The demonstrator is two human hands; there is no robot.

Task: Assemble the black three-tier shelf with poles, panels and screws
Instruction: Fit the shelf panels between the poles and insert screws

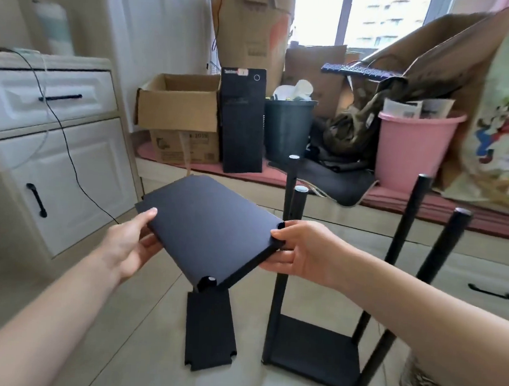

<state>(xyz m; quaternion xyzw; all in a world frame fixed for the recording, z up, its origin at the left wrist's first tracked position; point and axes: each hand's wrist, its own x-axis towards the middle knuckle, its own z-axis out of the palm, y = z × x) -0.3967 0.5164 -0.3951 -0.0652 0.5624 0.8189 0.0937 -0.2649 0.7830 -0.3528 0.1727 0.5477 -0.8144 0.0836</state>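
I hold a black shelf panel (pixel 211 229) in the air, tilted, with notched corners. My left hand (pixel 130 244) grips its left edge, thumb on top. My right hand (pixel 300 250) grips its right edge near a corner notch. To the right stands the partly built shelf: a bottom panel (pixel 314 353) on the floor with several upright black poles (pixel 406 221) rising from its corners. Another black panel (pixel 209 330) lies flat on the tiled floor below the held one.
A white cabinet (pixel 48 154) with black handles stands at the left. Along the window ledge sit cardboard boxes (pixel 177 109), a black computer tower (pixel 243 119), a dark bin (pixel 288 129) and a pink bucket (pixel 413 149). A white drawer front (pixel 481 287) is at the right.
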